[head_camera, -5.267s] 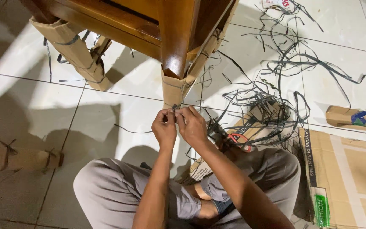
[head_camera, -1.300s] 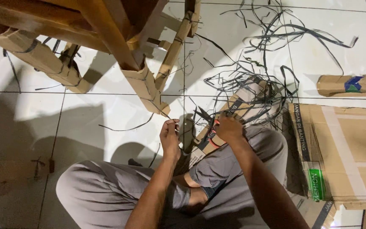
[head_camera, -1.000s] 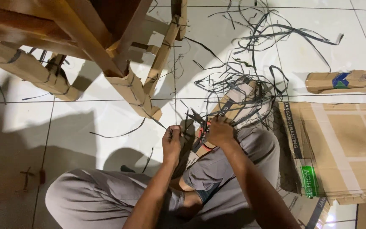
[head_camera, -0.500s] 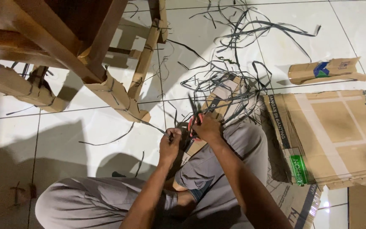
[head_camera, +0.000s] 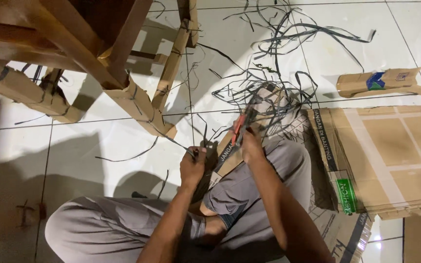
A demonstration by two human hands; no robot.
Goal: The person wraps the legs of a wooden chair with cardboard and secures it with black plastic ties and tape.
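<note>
strap: thin, dark, taut off cardboard-wrapped leg | cutter: orange, raised

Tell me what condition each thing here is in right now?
Left hand: pinching a strap end pulled taut from the leg.
Right hand: gripping a red-handled tool, blade not clear.
Wooden furniture leg: wrapped in cardboard, strapped.
Cardboard boxes: flattened, stacked.
Plastic straps: cut, tangled on the floor.
</note>
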